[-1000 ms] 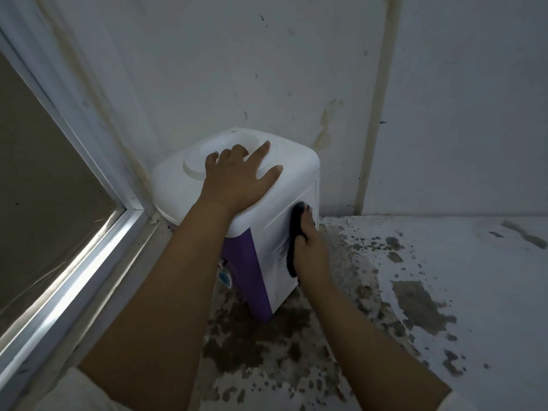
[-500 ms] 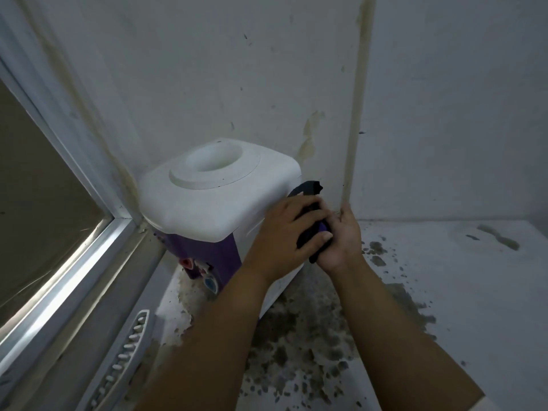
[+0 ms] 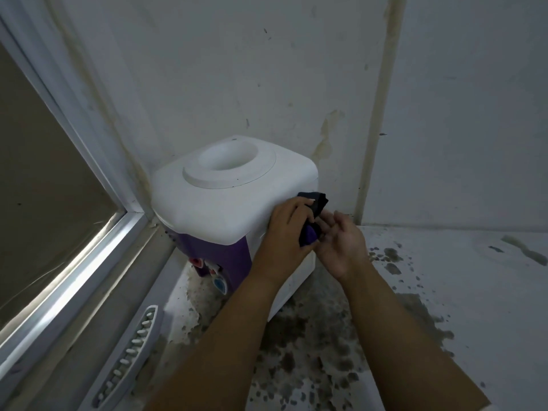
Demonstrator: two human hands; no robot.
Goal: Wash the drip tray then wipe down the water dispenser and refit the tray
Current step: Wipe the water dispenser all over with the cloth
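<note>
The drip tray (image 3: 130, 355) is lying on the floor (image 3: 444, 292) by the window frame (image 3: 74, 274). Further back, both hands are bunching a dark cloth (image 3: 314, 215) against the water dispenser (image 3: 225, 203) in the corner: left hand (image 3: 284, 232) fingers gripping it, right hand (image 3: 341, 244) fingers loosely curled round it.
</note>
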